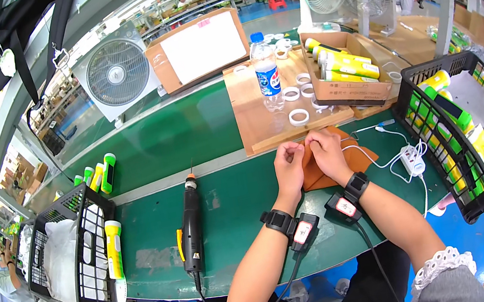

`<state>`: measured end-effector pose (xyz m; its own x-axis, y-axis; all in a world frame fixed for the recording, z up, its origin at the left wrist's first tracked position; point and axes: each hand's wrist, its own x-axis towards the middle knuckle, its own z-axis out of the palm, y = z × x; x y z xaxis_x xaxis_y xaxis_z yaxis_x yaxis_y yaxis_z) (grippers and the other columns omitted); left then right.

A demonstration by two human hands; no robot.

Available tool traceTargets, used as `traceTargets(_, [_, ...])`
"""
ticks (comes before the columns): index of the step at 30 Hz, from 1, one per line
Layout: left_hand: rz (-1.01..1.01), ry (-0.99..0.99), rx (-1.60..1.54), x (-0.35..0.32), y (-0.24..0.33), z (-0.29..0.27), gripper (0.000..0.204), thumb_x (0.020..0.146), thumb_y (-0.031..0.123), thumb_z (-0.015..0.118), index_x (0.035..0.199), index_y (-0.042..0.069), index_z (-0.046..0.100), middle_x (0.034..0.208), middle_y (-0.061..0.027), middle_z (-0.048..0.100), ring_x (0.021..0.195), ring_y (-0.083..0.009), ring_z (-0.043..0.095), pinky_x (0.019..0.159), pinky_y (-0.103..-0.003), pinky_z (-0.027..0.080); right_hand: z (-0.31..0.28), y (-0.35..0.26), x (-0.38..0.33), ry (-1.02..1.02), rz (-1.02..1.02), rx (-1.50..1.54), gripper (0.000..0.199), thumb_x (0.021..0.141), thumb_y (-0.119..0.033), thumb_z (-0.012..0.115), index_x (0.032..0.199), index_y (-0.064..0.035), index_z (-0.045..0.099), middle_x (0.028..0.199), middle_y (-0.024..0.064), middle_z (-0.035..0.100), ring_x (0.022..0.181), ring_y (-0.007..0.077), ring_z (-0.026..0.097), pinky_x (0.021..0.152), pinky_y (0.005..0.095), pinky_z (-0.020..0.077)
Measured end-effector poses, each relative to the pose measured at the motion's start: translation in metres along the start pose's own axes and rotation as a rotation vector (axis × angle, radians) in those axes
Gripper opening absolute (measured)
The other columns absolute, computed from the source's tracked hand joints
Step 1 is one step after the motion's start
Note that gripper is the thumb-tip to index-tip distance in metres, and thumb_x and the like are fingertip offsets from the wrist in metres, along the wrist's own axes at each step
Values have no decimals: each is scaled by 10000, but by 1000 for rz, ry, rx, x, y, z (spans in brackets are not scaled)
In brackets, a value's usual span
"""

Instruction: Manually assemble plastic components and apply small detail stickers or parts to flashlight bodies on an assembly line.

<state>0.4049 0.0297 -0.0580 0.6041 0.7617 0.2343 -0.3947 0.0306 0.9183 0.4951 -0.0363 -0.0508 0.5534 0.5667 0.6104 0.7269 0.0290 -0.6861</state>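
Side by side near the table's middle, my left hand and my right hand have their fingers curled and pinched, with the fingertips close together. Whatever sits between the fingers is too small or hidden to name. Beneath and around them lies an orange-brown sheet, like leather or cloth, partly covered by the hands. To the left, a black electric screwdriver rests on the green table, its bit toward the far side. A white power strip with tangled cables lies right of my hands.
Black baskets with yellow-green flashlights stand left and right. Beyond my hands are a clear blue-capped bottle, white rings and a cardboard box of flashlights. One yellow flashlight stands beside the left basket.
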Motion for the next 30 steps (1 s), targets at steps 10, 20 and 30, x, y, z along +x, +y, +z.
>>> traceTargets(10, [-42, 89, -145, 1, -1, -5, 122, 906, 165, 460, 892, 57, 515, 887, -1, 520, 845, -80, 470, 779, -218, 369, -3, -11, 2, 223, -18, -77, 131, 729, -98, 544, 858, -107, 561, 832, 28, 550, 887, 213, 476, 830, 345, 260])
traceTargets(20, [-157, 60, -443, 10, -16, -26, 280, 885, 332, 456, 913, 60, 519, 913, -36, 538, 866, -144, 493, 808, -255, 380, -5, -20, 1, 109, -52, 299, 106, 786, 3, 518, 890, -17, 502, 747, 41, 520, 662, 127, 504, 586, 235, 397])
traceTargets(30, [-328, -208, -967, 5, 27, -15, 818, 774, 733, 223, 1328, 144, 342, 1235, -148, 439, 1068, -244, 425, 964, -350, 300, -8, -3, -1, -343, 417, 1256, 411, 897, -445, 298, 939, -72, 466, 690, 66, 541, 590, 139, 539, 529, 237, 438])
